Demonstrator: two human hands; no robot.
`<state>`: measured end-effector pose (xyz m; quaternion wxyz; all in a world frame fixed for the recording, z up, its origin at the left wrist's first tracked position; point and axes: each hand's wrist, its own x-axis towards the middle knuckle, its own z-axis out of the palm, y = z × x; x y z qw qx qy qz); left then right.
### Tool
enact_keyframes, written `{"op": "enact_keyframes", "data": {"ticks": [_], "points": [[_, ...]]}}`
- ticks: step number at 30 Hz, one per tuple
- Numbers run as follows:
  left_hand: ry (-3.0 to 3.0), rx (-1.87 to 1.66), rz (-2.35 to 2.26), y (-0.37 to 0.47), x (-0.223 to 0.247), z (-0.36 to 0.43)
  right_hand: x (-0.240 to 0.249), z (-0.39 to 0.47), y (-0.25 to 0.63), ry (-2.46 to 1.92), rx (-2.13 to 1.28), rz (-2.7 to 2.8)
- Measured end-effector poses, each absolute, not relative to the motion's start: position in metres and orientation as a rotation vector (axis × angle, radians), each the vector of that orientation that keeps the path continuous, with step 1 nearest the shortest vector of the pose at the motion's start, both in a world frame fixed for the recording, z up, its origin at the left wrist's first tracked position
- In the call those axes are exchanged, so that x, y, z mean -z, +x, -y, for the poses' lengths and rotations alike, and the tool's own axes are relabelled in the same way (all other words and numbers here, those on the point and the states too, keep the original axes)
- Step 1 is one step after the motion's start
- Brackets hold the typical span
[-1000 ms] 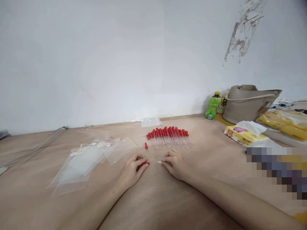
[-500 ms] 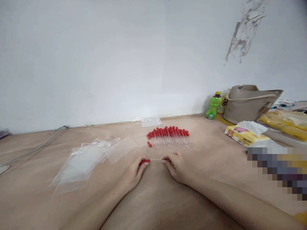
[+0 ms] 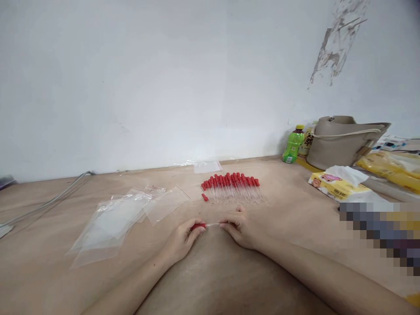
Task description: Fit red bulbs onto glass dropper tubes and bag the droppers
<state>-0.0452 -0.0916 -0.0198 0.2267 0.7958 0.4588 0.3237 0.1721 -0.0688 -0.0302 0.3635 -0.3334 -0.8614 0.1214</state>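
My left hand (image 3: 187, 238) is closed round the red rubber bulb of a dropper (image 3: 212, 225). The clear tube of this dropper runs sideways to my right hand (image 3: 239, 228), whose thumb and fingers pinch its other end. Just beyond my hands lies a row of droppers (image 3: 232, 186) with red bulbs pointing away and clear tubes toward me. One loose red bulb (image 3: 205, 197) rests at the row's near left corner; no tube shows on it.
Clear zip bags (image 3: 114, 223) overlap on the left, and another bag (image 3: 208, 167) lies by the wall. A grey cable (image 3: 49, 200) is at far left. On the right stand a green bottle (image 3: 293, 146), a grey-brown bag (image 3: 341, 146) and a yellow tissue pack (image 3: 341, 186).
Both hands have come slightly nearer to me, and my right hand has moved a little left along the tube. Less of the tube shows between them now.
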Motion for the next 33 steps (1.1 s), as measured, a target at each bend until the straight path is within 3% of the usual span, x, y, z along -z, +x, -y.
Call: {"op": "enact_keyframes", "data": {"ticks": [4, 12, 23, 33], "points": [[2.194, -0.853, -1.23, -0.045, 0.022, 0.094, 0.026, 0.066, 0.174, -0.845, -0.294, 2.269], [2.333, -0.862, -1.299, -0.044, 0.023, 0.094, 0.021, 0.077, 0.17, -0.896, 0.09, 2.264], [2.35, -0.969, -1.239, -0.047, 0.021, 0.094, 0.022, 0.074, 0.174, -0.861, -0.227, 2.318], [2.128, -0.86, -1.21, -0.047, 0.028, 0.097, 0.025, 0.077, 0.17, -0.865, -0.148, 2.345]]}}
